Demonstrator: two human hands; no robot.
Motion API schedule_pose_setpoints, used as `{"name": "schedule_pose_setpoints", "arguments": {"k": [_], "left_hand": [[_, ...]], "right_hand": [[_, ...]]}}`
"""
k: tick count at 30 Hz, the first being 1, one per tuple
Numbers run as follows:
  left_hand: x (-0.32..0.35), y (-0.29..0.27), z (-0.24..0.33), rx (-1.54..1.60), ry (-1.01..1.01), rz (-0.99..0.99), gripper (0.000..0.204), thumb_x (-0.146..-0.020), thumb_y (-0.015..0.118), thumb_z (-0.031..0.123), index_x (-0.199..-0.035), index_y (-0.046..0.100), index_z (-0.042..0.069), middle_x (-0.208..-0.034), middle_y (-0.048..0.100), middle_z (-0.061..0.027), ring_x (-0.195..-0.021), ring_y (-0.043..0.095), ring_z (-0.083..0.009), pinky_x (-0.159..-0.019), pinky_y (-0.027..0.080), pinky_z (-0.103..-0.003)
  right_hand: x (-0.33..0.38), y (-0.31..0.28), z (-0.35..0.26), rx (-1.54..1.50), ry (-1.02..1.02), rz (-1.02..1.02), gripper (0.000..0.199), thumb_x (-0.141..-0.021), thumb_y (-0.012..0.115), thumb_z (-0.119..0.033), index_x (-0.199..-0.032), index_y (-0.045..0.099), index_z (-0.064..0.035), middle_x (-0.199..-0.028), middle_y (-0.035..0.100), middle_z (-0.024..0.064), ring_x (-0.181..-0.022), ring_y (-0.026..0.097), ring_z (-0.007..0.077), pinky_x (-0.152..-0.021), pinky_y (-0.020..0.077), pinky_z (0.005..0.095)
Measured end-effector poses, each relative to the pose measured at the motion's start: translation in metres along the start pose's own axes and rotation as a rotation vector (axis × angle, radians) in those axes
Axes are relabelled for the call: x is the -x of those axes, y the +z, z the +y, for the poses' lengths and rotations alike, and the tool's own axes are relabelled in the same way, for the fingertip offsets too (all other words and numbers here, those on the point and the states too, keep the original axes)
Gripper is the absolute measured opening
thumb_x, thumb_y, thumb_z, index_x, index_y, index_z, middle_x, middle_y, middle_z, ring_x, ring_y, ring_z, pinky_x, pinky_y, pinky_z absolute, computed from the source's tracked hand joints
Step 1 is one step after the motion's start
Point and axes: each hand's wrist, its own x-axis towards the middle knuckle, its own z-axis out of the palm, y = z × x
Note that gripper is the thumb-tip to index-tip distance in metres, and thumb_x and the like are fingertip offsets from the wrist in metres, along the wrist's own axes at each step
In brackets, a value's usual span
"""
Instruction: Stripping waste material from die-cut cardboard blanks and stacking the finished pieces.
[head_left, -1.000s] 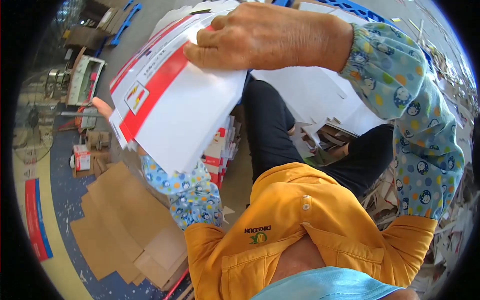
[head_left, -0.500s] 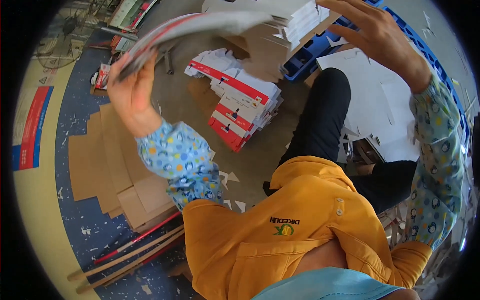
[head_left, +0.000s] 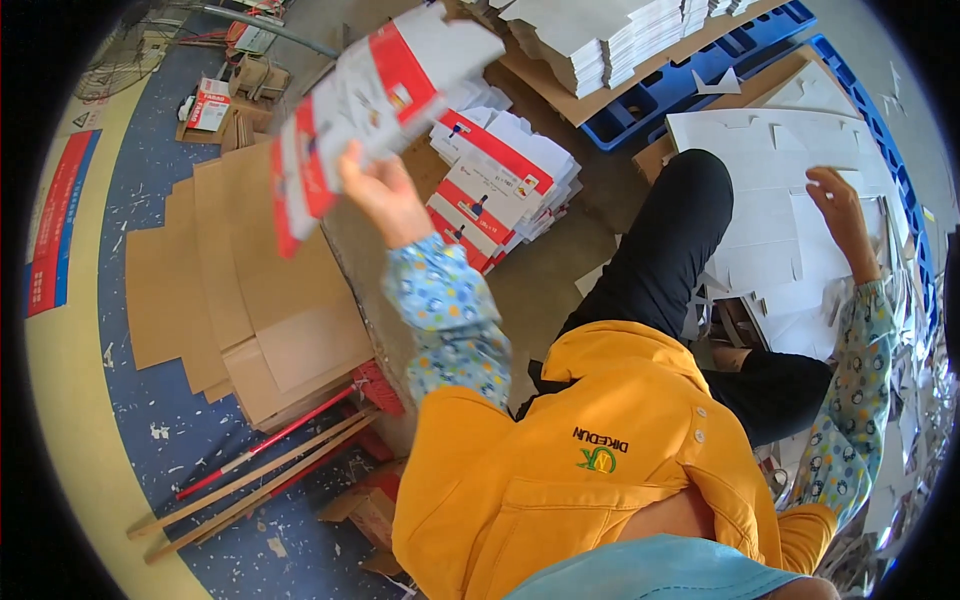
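Left hand [head_left: 388, 198]: fingers half-curled at carton [head_left: 365, 105], hold unclear; right hand [head_left: 843, 215]: fingers loosely open, empty; loose grip could drop carton.

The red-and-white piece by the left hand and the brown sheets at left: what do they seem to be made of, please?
The red-and-white piece looks like thin printed card, judging by its flat coloured panels; blur hides its finish. The brown sheets are probably matte cardboard, from their dull tan colour and straight edges.
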Motion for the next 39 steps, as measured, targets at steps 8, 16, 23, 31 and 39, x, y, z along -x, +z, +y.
{"name": "schedule_pose_setpoints", "arguments": {"k": [8, 16, 23, 31, 39], "left_hand": [[0.088, -0.201, -0.233, -0.582, -0.793, -0.19, 0.028, -0.076, 0.053, 0.022, -0.097, 0.051, 0.004, -0.091, 0.057, -0.0099, -0.077, 0.056, -0.0209, -0.065, 0.045, -0.03], [0.056, 0.033, -0.243, -0.69, -0.77, -0.401, 0.021, -0.074, 0.057, 0.02, -0.089, 0.059, 0.006, -0.077, 0.058, -0.0028, -0.07, 0.052, -0.012, -0.061, 0.041, -0.026], [0.079, 0.244, -0.299, -0.829, -0.265, -1.266, 0.036, -0.07, 0.057, 0.02, -0.098, 0.056, -0.002, -0.085, 0.062, -0.0109, -0.08, 0.058, -0.0182, -0.073, 0.043, -0.026], [0.179, 0.355, -0.389, -1.292, -0.045, -1.603, 0.054, -0.07, 0.053, 0.032, -0.114, 0.045, 0.002, -0.107, 0.053, -0.0187, -0.102, 0.048, -0.0324, -0.086, 0.037, -0.039], [0.213, 0.395, -0.46, -1.332, 0.226, -1.577, 0.063, -0.071, 0.053, 0.039, -0.121, 0.037, 0.003, -0.123, 0.037, -0.0168, -0.117, 0.031, -0.0289, -0.093, 0.027, -0.043]], "right_hand": [[0.075, 0.054, 0.057, -0.252, 0.41, -0.082, 0.018, -0.075, 0.057, -0.011, -0.087, 0.056, 0.0023, -0.08, 0.059, 0.0102, -0.068, 0.055, 0.0167, -0.062, 0.0437, 0.0271], [0.124, 0.015, 0.077, -0.154, 0.808, 0.105, 0.028, -0.073, 0.055, -0.024, -0.085, 0.058, 0.0007, -0.078, 0.059, 0.0141, -0.072, 0.057, 0.0235, -0.066, 0.0438, 0.0321], [0.091, -0.006, 0.127, -0.123, 1.026, 0.439, 0.038, -0.072, 0.057, -0.029, -0.096, 0.054, 0.0004, -0.084, 0.059, 0.0135, -0.082, 0.056, 0.0248, -0.073, 0.0422, 0.0323], [0.065, 0.003, 0.226, -0.125, 1.109, 0.773, 0.053, -0.072, 0.057, -0.031, -0.111, 0.042, 0.0031, -0.095, 0.056, 0.0181, -0.087, 0.054, 0.0307, -0.077, 0.0412, 0.0342], [0.02, 0.0, 0.254, -0.347, 1.228, 0.742, 0.053, -0.069, 0.057, -0.028, -0.109, 0.041, 0.0035, -0.1, 0.054, 0.0176, -0.091, 0.053, 0.0296, -0.078, 0.0413, 0.0346]]}}
